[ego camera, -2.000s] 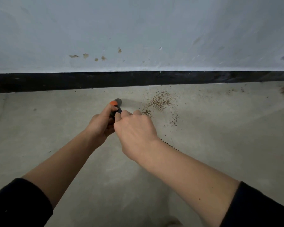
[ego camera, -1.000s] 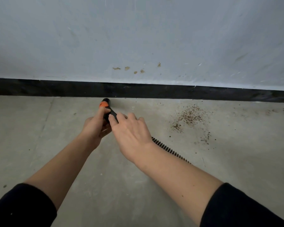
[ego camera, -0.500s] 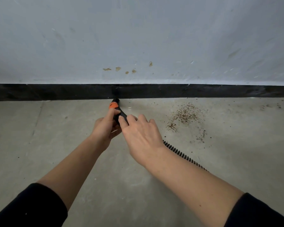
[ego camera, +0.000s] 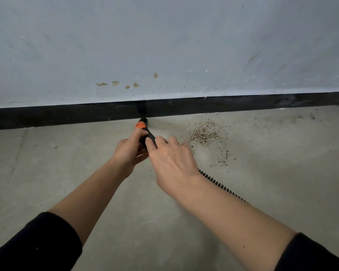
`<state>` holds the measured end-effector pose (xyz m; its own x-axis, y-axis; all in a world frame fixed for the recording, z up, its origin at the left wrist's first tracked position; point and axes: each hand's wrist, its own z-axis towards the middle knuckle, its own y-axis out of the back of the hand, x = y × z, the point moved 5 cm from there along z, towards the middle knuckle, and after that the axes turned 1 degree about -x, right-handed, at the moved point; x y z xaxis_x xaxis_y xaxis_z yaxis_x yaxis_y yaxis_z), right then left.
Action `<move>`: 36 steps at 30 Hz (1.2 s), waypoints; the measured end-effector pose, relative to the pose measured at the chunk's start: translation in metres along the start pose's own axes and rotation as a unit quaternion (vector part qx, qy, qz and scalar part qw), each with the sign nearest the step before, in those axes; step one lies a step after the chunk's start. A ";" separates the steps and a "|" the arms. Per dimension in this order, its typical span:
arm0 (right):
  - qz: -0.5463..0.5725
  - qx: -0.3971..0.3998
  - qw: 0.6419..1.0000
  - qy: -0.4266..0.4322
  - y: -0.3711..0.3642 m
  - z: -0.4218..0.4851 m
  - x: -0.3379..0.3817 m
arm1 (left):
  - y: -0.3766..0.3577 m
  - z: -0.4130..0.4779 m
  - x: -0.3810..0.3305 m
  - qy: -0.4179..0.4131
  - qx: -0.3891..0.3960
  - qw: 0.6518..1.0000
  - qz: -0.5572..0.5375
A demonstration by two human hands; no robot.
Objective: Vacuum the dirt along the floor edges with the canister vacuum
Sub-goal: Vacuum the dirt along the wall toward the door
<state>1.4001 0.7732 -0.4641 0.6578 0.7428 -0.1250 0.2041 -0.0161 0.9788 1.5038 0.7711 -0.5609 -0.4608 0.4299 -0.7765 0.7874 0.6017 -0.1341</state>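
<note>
A black vacuum nozzle (ego camera: 145,130) with an orange band points at the foot of the black skirting board (ego camera: 67,116), its tip touching the floor edge. My left hand (ego camera: 128,151) grips the nozzle from the left, thumb near the orange band. My right hand (ego camera: 170,161) holds it from above, fingers curled over the black part. A ribbed black hose (ego camera: 221,186) trails back to the right from under my right wrist. A patch of brown dirt (ego camera: 204,133) lies on the concrete floor right of the nozzle. The canister is out of view.
A pale wall (ego camera: 164,45) with small brown stains rises above the skirting. More scattered crumbs (ego camera: 305,116) lie along the floor edge at the far right. Bare concrete floor (ego camera: 57,163) spreads to the left and toward me.
The nozzle has gone from the open floor left of the dirt forward to the skirting board, and its tip now touches the floor edge. Both hands kept their hold.
</note>
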 end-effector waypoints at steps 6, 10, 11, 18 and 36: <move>0.009 0.004 1.000 -0.021 -0.002 -0.013 -0.019 | -0.020 0.003 0.007 0.014 0.016 0.999 0.037; 0.008 0.008 0.999 -0.038 -0.003 -0.020 -0.030 | -0.037 0.000 0.008 0.028 0.038 0.998 0.039; 0.008 0.008 0.999 -0.041 -0.004 -0.021 -0.032 | -0.041 0.000 0.009 0.031 0.043 0.998 0.038; -0.004 0.017 0.998 -0.058 -0.006 -0.030 -0.049 | -0.063 -0.001 0.014 0.031 0.066 0.996 0.051; -0.014 0.040 0.999 -0.019 -0.018 -0.082 -0.035 | -0.050 -0.044 0.039 0.073 0.098 0.988 0.096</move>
<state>1.3137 0.8022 -0.4637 0.6775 0.7178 -0.1604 0.2802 -0.0503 0.9586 1.4287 0.7869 -0.5574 -0.3372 0.6245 -0.7045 0.9240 0.3629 -0.1206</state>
